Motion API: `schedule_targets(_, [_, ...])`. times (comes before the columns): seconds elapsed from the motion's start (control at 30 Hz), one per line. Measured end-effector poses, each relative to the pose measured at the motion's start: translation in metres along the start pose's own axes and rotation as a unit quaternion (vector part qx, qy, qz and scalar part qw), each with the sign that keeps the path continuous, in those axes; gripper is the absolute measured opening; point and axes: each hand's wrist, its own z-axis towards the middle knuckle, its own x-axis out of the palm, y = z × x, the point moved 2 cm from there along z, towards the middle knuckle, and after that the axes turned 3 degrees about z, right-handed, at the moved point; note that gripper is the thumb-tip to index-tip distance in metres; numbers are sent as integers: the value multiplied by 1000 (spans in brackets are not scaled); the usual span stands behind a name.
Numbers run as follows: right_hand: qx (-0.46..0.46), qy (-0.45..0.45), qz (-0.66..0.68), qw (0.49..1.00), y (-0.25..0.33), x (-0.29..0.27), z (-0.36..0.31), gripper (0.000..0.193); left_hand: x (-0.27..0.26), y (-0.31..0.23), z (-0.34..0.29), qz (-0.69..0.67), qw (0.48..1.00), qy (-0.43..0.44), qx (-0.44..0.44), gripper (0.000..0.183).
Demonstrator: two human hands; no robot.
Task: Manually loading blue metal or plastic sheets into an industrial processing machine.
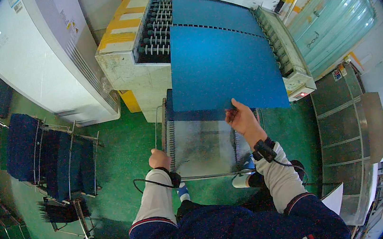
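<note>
My right hand [244, 120] is closed, with thumb and fingers at the near edge of a flat blue panel [223, 68]. That panel juts out over the near end of a roller conveyor. A second blue panel [212, 14] lies on the rollers behind it, a thin gap between the two. Below the front panel stands a slotted rack [207, 151] with a pale flat base and toothed sides. My left hand [159, 159] is curled into a fist around the wire frame at the rack's left side; its fingertips are hidden.
Conveyor rollers [155, 38] show left of the panels. A tall white cabinet unit [44, 51] stands at the left. Racks of dark panels [57, 155] sit on the green floor [127, 141]. A metal-framed cabinet [341, 134] stands right, below a translucent strip curtain [332, 16].
</note>
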Motion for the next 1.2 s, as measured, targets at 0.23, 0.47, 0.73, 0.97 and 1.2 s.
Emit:
schedule_targets(0.23, [-6, 7, 0, 1000, 4, 9, 2, 25, -11, -8, -7, -4, 1000, 7, -28, 42])
schedule_targets(0.47, [-10, 15, 11, 1000, 8, 13, 7, 25, -11, -8, -7, 9, 999, 13, -41, 43])
schedule_targets(0.73, [-18, 28, -9, 999, 13, 15, 12, 25, -15, -11, -13, 18, 999, 1, -30, 45])
schedule_targets(0.97, [-28, 40, -13, 999, 17, 21, 13, 25, -8, -9, -4, 20, 998, 21, -61, 43])
schedule_targets(1.2, [-17, 43, -7, 999, 21, 27, 19, 24, -4, -6, -3, 14, 1000, -4, -20, 41])
